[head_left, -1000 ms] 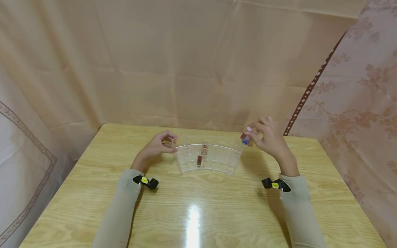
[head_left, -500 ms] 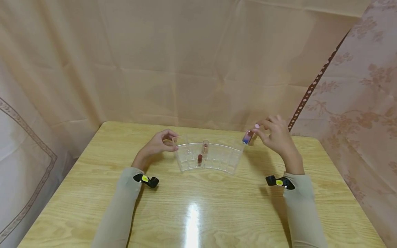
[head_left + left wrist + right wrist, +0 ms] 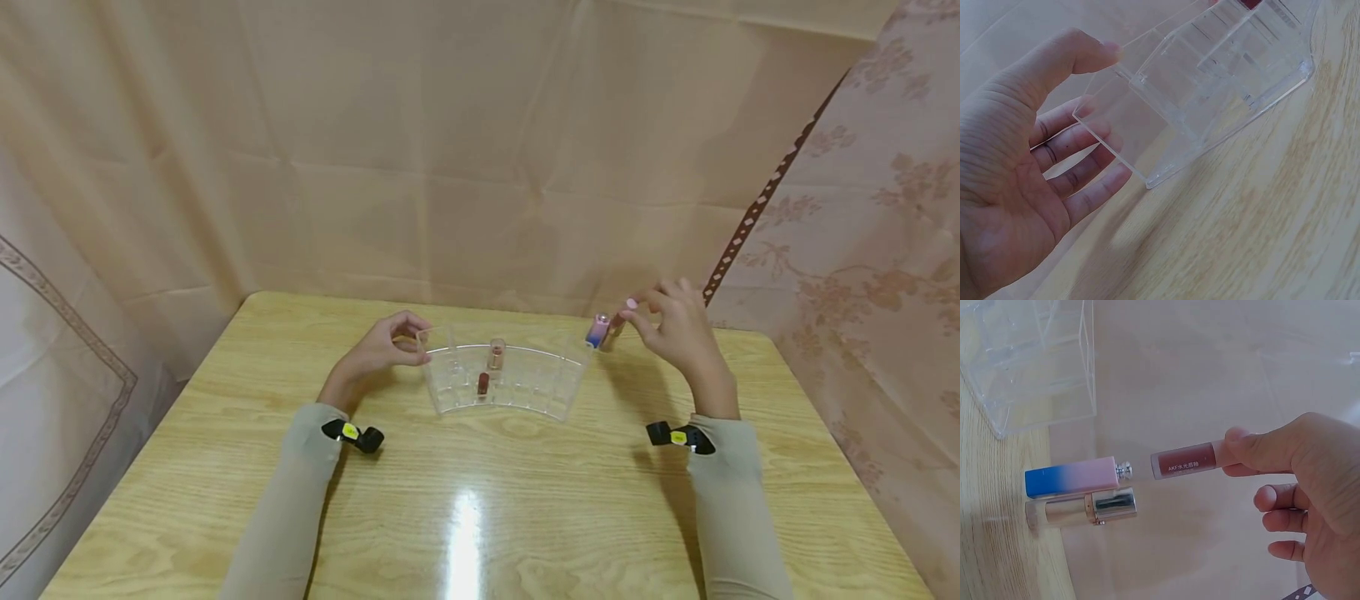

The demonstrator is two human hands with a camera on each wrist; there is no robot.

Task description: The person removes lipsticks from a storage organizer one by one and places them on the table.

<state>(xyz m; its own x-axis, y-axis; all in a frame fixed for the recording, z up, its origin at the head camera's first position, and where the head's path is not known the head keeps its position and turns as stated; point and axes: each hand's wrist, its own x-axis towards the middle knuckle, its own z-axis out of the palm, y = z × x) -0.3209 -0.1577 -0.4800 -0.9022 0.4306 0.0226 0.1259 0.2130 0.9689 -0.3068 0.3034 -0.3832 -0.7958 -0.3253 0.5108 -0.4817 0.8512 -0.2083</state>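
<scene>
My left hand [image 3: 386,344] grips the left side panel of a clear lipstick organizer [image 3: 1154,119], thumb at its upper edge and fingers behind the panel. Inside the organizer stand a dark red tube [image 3: 483,384] and a clear tube with a reddish middle [image 3: 497,356]. Between thumb and index finger, my right hand [image 3: 1310,481] pinches the pale pink cap of a brownish-red lip gloss [image 3: 1185,461]; the other fingers are loosely curled. Just past the lip gloss, a pink-and-blue lipstick [image 3: 1072,477] stands beside a lipstick with a shiny silver cap [image 3: 1115,504].
The organizer stands near the back of a wooden table [image 3: 525,500]. A beige curtain [image 3: 480,167] hangs behind the far edge, and a floral cloth [image 3: 862,250] hangs at the right. Light glares off the table's front.
My right hand has moved right, carrying the lip gloss away from the organizer's corner and the pink-and-blue lipstick, which now shows more fully. My left hand keeps its place.
</scene>
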